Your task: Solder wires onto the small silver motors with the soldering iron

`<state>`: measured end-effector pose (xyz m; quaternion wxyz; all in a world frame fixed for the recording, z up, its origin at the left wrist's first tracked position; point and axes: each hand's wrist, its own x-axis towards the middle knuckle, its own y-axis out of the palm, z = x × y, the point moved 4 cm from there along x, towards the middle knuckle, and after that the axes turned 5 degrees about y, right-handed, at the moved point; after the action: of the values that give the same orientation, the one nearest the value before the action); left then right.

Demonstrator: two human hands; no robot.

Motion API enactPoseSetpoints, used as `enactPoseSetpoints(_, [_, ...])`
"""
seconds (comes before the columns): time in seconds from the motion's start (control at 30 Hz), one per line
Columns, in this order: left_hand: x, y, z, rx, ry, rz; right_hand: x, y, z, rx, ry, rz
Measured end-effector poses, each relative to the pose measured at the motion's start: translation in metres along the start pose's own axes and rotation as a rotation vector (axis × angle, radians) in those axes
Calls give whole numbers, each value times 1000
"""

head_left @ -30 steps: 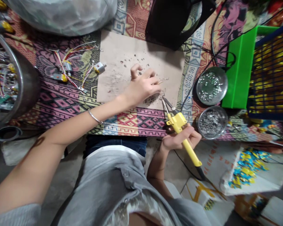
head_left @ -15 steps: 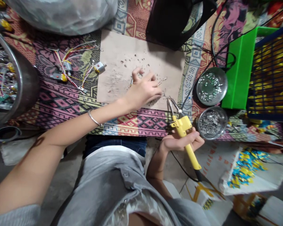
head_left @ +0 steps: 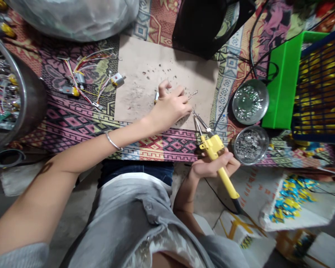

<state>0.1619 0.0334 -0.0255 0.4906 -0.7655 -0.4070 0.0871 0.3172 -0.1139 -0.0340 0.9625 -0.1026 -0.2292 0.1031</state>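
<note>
Over the brown cardboard sheet, my left hand is closed, its fingers pinched on something small near the iron's tip; the hand mostly hides it. A small motor shows partly beside that hand. My right hand is wrapped round a yellow soldering iron at the table's front edge. The iron's metal tip and thin feed tube point up and left, close to my left fingertips. A thin wire end sticks out beyond my left fingers. Dark specks mark the cardboard.
Wired motors lie left of the cardboard, beside a large metal bowl. At right are two small metal dishes, a green tray and a blue basket. A black stand is behind.
My right hand has moved the soldering iron slightly left and up, bringing its tip closer to my left fingertips. My left hand has barely moved, and slightly more of the small motor shows.
</note>
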Motion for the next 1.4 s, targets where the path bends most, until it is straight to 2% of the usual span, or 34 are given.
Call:
enactPoseSetpoints(0.4, [3, -2, -3, 11, -22, 4, 1, -1, 0, 86, -13, 65])
enactPoseSetpoints(0.57, [2, 4, 3, -12, 0, -44, 2, -1, 3, -11, -28, 81])
enactPoseSetpoints(0.77, [5, 3, 2, -7, -35, 2, 2, 1, 3, 31, -16, 81])
enactPoseSetpoints(0.97, [4, 2, 3, -23, -34, 1, 0, 1, -1, 70, -19, -46])
enactPoseSetpoints(1.17, [3, 3, 5, -37, -33, -30, 0, 0, -6, 55, 0, -64])
enactPoseSetpoints(1.4, [7, 3, 3, -33, -81, 42, 0, 0, -3, 58, -8, -93])
